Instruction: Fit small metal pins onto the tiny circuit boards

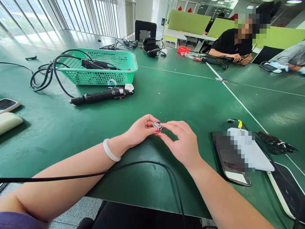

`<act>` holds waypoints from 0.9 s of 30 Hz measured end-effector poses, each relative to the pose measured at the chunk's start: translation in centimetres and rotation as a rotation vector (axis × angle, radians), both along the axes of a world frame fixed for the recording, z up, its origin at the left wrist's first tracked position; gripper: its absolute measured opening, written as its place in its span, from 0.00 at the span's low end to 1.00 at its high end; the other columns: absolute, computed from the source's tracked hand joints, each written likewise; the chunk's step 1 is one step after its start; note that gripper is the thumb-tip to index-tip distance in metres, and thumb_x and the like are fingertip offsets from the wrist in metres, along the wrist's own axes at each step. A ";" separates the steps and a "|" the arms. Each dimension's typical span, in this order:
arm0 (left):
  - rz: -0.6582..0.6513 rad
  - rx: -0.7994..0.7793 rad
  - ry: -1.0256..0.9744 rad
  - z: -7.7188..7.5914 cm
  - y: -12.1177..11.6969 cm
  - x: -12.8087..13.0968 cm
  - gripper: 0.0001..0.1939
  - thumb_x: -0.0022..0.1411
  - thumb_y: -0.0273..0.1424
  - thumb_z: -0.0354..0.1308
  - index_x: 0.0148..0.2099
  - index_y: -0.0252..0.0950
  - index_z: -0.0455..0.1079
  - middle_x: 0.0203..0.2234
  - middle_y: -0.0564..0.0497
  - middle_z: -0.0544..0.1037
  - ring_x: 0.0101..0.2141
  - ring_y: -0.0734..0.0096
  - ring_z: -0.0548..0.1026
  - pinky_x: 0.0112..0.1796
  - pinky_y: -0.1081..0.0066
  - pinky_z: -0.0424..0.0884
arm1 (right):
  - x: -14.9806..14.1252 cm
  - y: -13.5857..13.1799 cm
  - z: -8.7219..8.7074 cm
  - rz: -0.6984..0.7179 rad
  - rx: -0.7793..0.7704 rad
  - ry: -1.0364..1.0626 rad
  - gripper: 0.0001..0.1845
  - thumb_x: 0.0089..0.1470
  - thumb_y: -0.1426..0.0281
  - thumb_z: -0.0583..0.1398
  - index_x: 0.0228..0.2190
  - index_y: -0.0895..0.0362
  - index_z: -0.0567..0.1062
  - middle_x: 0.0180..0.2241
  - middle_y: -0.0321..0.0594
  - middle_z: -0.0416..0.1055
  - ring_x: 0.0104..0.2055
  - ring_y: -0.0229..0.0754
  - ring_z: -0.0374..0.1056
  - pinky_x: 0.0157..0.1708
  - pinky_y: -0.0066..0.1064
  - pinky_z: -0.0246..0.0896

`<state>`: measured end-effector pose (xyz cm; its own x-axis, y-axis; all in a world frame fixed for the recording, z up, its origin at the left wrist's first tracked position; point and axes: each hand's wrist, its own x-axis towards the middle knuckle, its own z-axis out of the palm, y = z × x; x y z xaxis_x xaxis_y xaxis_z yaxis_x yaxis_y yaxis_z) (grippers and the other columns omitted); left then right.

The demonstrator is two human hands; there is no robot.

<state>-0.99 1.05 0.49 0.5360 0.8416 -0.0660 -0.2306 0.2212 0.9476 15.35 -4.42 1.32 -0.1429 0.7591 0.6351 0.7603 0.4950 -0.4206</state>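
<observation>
A small silver-and-black piece (157,126), perhaps an electronic part, is pinched between the thumb and fingers of my left hand (142,128). My right hand (183,140) meets it from the right, its index fingertip and thumb closed around that end of the piece. Its exact kind is too small to make out, and the fingertips hide part of it. Both hands are just above the green table (147,95). Beyond them lies a black electric screwdriver (102,95), on its side, with a cable at its left.
A green plastic basket (102,78) holds black gear. Phones (234,168) and a white card-like sheet (247,148) lie at right. A black cable (143,162) crosses over my left forearm. Across the table a person (231,44) handles cables; another person's sleeve (290,54) shows at far right.
</observation>
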 end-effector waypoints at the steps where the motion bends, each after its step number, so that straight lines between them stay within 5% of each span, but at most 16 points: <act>1: 0.007 0.002 0.000 0.0 -0.1 0.0 0.14 0.51 0.27 0.66 0.36 0.31 0.64 0.27 0.52 0.76 0.29 0.78 0.74 0.35 0.72 0.69 | -0.2 0.0 -0.1 -0.023 0.004 0.008 0.10 0.52 0.66 0.62 0.38 0.51 0.77 0.37 0.38 0.76 0.39 0.43 0.69 0.39 0.39 0.67; 13: -0.075 -0.076 -0.068 -0.2 -0.1 0.0 0.19 0.46 0.31 0.69 0.35 0.31 0.63 0.27 0.51 0.79 0.29 0.75 0.77 0.36 0.70 0.71 | 0.2 0.2 -0.4 -0.052 -0.017 0.096 0.05 0.52 0.69 0.62 0.33 0.50 0.78 0.33 0.35 0.77 0.36 0.41 0.70 0.37 0.37 0.68; 19: -0.085 -0.084 -0.097 -0.1 -0.2 -0.2 0.15 0.54 0.36 0.64 0.36 0.31 0.65 0.30 0.47 0.80 0.31 0.73 0.78 0.38 0.69 0.72 | 0.3 0.3 -0.1 -0.027 0.007 0.090 0.07 0.53 0.71 0.60 0.33 0.49 0.78 0.34 0.34 0.78 0.36 0.41 0.71 0.40 0.37 0.67; 27: -0.008 -0.106 -0.009 0.2 -0.2 0.1 0.09 0.55 0.29 0.62 0.35 0.31 0.65 0.27 0.48 0.79 0.29 0.75 0.77 0.36 0.72 0.72 | 0.3 0.6 -0.7 -0.005 0.055 0.031 0.08 0.53 0.74 0.60 0.34 0.51 0.78 0.35 0.33 0.78 0.37 0.39 0.70 0.40 0.36 0.67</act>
<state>-0.94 0.84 0.68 0.5438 0.8258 -0.1494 -0.2368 0.3217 0.9167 15.63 -3.79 0.64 -0.1183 0.7233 0.6803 0.7498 0.5143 -0.4164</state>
